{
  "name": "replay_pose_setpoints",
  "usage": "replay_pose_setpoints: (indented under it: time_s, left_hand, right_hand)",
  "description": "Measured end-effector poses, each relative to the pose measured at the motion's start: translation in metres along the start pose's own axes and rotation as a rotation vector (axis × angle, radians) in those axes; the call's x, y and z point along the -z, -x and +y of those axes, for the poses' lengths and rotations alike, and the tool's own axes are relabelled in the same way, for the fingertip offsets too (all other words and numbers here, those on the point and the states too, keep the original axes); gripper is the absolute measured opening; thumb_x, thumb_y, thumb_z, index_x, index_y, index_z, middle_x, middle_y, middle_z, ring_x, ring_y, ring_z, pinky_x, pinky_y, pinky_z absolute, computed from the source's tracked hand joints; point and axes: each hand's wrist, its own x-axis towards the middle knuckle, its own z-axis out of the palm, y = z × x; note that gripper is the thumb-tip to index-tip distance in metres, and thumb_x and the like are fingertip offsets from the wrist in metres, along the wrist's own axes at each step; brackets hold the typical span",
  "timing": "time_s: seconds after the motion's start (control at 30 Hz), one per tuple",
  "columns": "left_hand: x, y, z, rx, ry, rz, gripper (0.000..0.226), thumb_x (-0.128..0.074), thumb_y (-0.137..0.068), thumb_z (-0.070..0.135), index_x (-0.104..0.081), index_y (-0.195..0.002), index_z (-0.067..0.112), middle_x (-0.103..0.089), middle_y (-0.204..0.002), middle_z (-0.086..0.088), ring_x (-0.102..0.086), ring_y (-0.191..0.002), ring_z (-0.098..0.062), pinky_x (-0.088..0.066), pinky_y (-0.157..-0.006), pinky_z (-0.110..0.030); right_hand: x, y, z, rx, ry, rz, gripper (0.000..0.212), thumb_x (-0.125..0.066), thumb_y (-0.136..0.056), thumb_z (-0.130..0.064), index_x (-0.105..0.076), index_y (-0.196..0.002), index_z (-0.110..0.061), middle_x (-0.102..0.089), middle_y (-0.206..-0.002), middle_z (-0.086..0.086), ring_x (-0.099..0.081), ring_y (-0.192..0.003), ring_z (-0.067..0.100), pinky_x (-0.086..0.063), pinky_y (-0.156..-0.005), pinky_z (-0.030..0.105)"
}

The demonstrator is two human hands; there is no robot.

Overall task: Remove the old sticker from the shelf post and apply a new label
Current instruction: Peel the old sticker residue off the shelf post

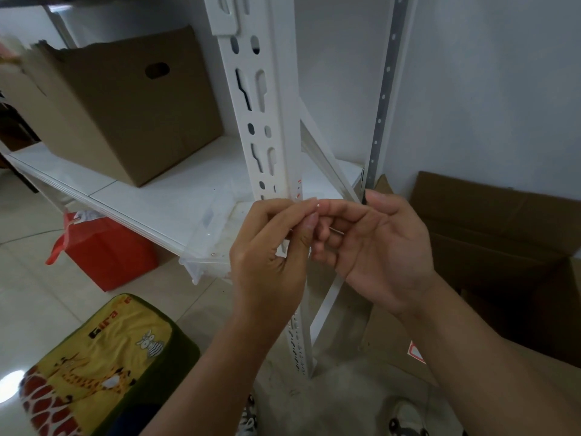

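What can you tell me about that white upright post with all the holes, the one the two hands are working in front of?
The shelf post is a white angle upright, painted metal by its look, leaning slightly in this wide view. Its front face carries paired round holes and keyhole slots. A white shelf board joins it, and its foot reaches the tiled floor. Small red marks show on its edge just above the hands. The left hand and right hand meet in front of it, pinching something small and pale.

Hands (317, 234) before shelf post (267, 121).
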Motion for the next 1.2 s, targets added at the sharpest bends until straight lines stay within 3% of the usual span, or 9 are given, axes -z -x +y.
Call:
replay_pose_setpoints:
  time_s: [0.23,0.43,0.57,0.77,0.9,1.07,1.2]
  left_hand:
    - [-0.003,0.002,-0.002,0.004,0.009,-0.052,0.024,-0.06,-0.09,0.011,-0.068,-0.111,0.003,-0.056,-0.096,-0.005,-0.051,-0.091,0.004,-0.045,-0.077,-0.011]
    - [-0.004,0.003,0.004,-0.013,0.072,-0.066,0.026,-0.057,-0.092,0.014,-0.063,-0.115,0.005,-0.059,-0.099,-0.007,-0.058,-0.09,-0.007,-0.05,-0.077,-0.015]
    - [-0.002,0.002,0.007,0.007,0.107,-0.053,0.021,-0.055,-0.093,0.014,-0.061,-0.113,0.008,-0.063,-0.099,0.0,-0.065,-0.089,-0.014,-0.057,-0.075,-0.027]
    - [0.0,0.0,0.008,0.039,0.113,-0.021,0.011,-0.058,-0.093,0.012,-0.064,-0.102,0.011,-0.063,-0.09,0.004,-0.065,-0.079,-0.013,-0.057,-0.066,-0.031]
    - [0.001,-0.001,0.007,0.031,0.021,-0.015,0.013,-0.057,-0.093,0.012,-0.068,-0.094,0.006,-0.059,-0.088,0.006,-0.06,-0.079,-0.01,-0.054,-0.066,-0.025]
    - [0.001,-0.001,0.003,-0.033,-0.114,-0.017,0.016,-0.056,-0.093,0.009,-0.068,-0.091,-0.001,-0.057,-0.087,0.002,-0.053,-0.081,-0.003,-0.046,-0.072,-0.01]
    - [0.003,-0.001,-0.002,-0.13,-0.187,-0.011,0.027,-0.054,-0.096,0.018,-0.07,-0.09,-0.003,-0.064,-0.081,-0.009,-0.054,-0.078,-0.006,-0.049,-0.07,-0.013]
  right_hand:
    - [0.001,0.001,0.0,-0.01,0.006,0.023,0.054,-0.07,-0.067,-0.046,-0.071,-0.099,-0.003,-0.055,-0.081,0.011,-0.06,-0.072,0.018,-0.052,-0.073,0.034]
    - [-0.005,0.004,-0.002,-0.004,-0.041,0.024,0.043,-0.057,-0.076,-0.041,-0.07,-0.091,-0.003,-0.062,-0.077,0.008,-0.066,-0.072,0.015,-0.056,-0.071,0.031]
    - [-0.004,0.002,-0.002,-0.006,-0.067,0.023,0.046,-0.072,-0.067,-0.043,-0.067,-0.088,-0.002,-0.052,-0.073,0.01,-0.058,-0.069,0.019,-0.054,-0.065,0.031]
    - [-0.003,0.001,0.0,-0.012,0.015,-0.01,0.05,-0.072,-0.067,-0.046,-0.066,-0.09,-0.001,-0.053,-0.071,0.008,-0.056,-0.066,0.02,-0.053,-0.066,0.031]
    - [-0.005,0.001,0.0,0.008,0.119,0.031,0.048,-0.066,-0.071,-0.046,-0.067,-0.091,-0.002,-0.052,-0.073,0.009,-0.055,-0.07,0.021,-0.052,-0.07,0.033]
    - [-0.008,0.002,0.001,0.071,0.314,0.108,0.038,-0.042,-0.085,-0.03,-0.07,-0.087,-0.005,-0.05,-0.073,0.011,-0.055,-0.072,0.02,-0.052,-0.067,0.03]
    - [-0.007,0.001,0.003,0.116,0.417,0.148,0.035,-0.042,-0.085,-0.026,-0.071,-0.085,-0.006,-0.054,-0.073,0.011,-0.056,-0.072,0.018,-0.052,-0.066,0.028]
